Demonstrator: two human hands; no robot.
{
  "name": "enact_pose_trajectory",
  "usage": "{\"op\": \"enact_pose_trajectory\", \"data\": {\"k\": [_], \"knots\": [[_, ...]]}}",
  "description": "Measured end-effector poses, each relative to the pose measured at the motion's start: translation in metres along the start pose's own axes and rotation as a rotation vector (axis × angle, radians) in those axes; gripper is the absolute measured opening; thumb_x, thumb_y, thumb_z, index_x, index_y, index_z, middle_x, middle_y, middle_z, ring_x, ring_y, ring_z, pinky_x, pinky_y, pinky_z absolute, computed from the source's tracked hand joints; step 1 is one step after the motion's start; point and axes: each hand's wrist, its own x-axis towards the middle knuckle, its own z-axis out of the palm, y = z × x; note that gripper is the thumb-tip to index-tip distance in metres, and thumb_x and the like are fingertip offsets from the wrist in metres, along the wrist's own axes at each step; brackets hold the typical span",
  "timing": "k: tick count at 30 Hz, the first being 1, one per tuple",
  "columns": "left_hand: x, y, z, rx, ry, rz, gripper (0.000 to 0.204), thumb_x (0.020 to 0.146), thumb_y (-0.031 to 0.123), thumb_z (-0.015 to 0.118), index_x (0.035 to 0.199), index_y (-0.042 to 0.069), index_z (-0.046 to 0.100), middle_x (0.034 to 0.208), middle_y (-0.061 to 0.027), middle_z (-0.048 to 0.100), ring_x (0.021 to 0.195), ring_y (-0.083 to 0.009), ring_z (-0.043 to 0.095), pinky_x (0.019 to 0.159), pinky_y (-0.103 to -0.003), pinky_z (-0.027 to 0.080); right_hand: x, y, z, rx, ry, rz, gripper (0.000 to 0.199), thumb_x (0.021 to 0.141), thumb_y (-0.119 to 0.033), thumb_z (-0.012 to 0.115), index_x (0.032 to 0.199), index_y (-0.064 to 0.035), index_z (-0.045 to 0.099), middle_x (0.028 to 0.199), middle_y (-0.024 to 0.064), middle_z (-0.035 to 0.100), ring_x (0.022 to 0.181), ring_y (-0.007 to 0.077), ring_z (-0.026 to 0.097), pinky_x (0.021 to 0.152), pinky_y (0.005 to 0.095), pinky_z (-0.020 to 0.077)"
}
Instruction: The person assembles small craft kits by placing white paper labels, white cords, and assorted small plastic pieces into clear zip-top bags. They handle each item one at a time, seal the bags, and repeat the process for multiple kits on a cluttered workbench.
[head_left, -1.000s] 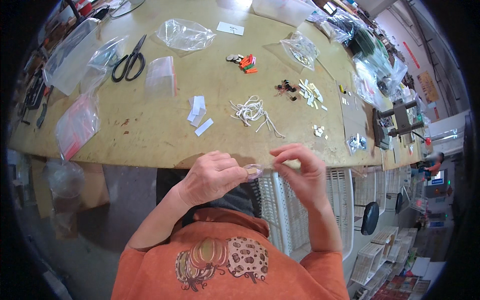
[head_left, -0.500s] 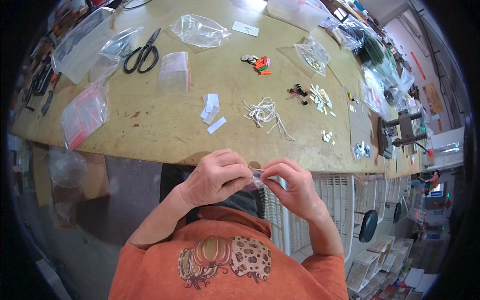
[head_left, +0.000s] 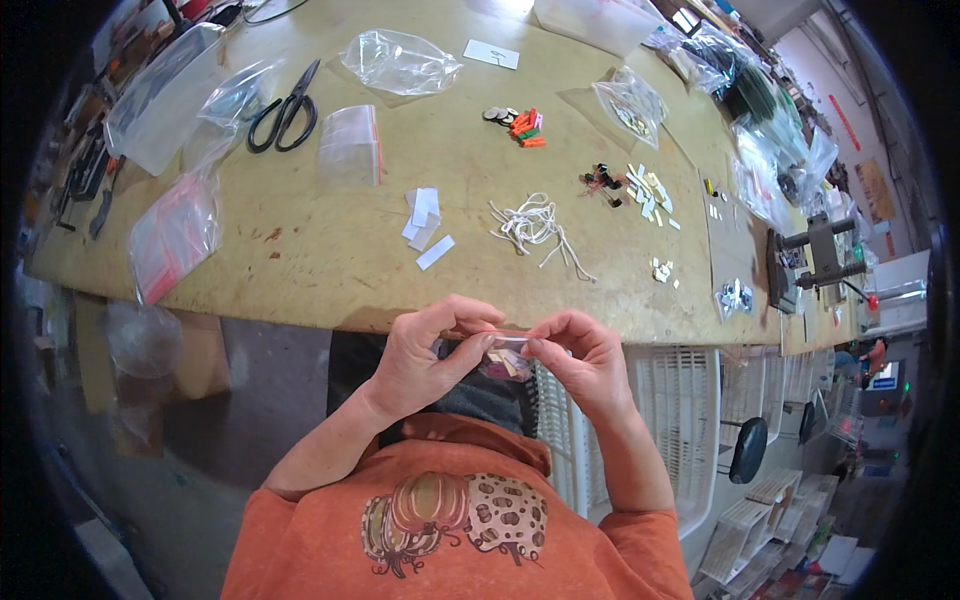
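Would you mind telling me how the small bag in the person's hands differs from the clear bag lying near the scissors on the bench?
The small bag is pinched along its top edge by the left hand and right hand, in front of the bench edge; the clear bag lies flat and untouched on the bench. The small bag holds little pieces; the clear bag looks empty. The clear bag appears larger. Both are transparent plastic with a red strip along one edge.
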Motion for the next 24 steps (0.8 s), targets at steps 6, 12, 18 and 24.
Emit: {"op": "enact_pose_trajectory", "data": {"k": [6, 12, 18, 24], "knots": [[0.008, 0.007, 0.009, 0.382, 0.004, 0.057, 0.011, 0.079, 0.003, 0.076, 0.087, 0.003, 0.068, 0.080, -0.0129, 0.068, 0.073, -0.0287, 0.068, 0.066, -0.036, 0.055, 0.002, 0.000, 0.023, -0.567, 0.150, -0.448, 0.011, 0.085, -0.008, 0.073, 0.096, -0.0051, 0.073, 0.087, 0.0132, 0.073, 0.080, 0.0321, 0.070, 0.076, 0.0399, 0.0543], [0.019, 0.011, 0.013, 0.558, -0.084, 0.251, 0.012, 0.074, -0.003, 0.070, 0.076, 0.005, 0.061, 0.067, -0.0100, 0.056, 0.062, -0.0298, 0.056, 0.058, -0.039, 0.044, -0.001, 0.001, 0.005, -0.452, 0.068, -0.380, 0.006, 0.092, 0.000, 0.067, 0.098, -0.0005, 0.067, 0.083, 0.0112, 0.070, 0.078, 0.0155, 0.072, 0.065, 0.0287, 0.0550], [0.019, 0.009, 0.002, 0.510, -0.053, 0.239, 0.011, 0.074, -0.005, 0.068, 0.076, 0.004, 0.061, 0.066, -0.0090, 0.055, 0.060, -0.0269, 0.055, 0.056, -0.035, 0.043, -0.006, -0.007, -0.085, -0.256, 0.406, -0.246, 0.008, 0.098, 0.002, 0.060, 0.104, 0.0013, 0.065, 0.091, 0.0077, 0.072, 0.086, 0.0148, 0.072, 0.077, 0.0279, 0.0591], [0.016, 0.011, -0.002, 0.433, -0.061, 0.243, 0.004, 0.079, 0.000, 0.069, 0.080, 0.003, 0.067, 0.074, -0.0097, 0.066, 0.068, -0.0223, 0.064, 0.064, -0.034, 0.051, -0.001, 0.046, -0.268, -0.974, 0.996, -0.318, 0.017, 0.098, -0.015, 0.064, 0.105, -0.0003, 0.071, 0.101, 0.0096, 0.073, 0.096, 0.0192, 0.068, 0.090, 0.0343, 0.0528]]}}
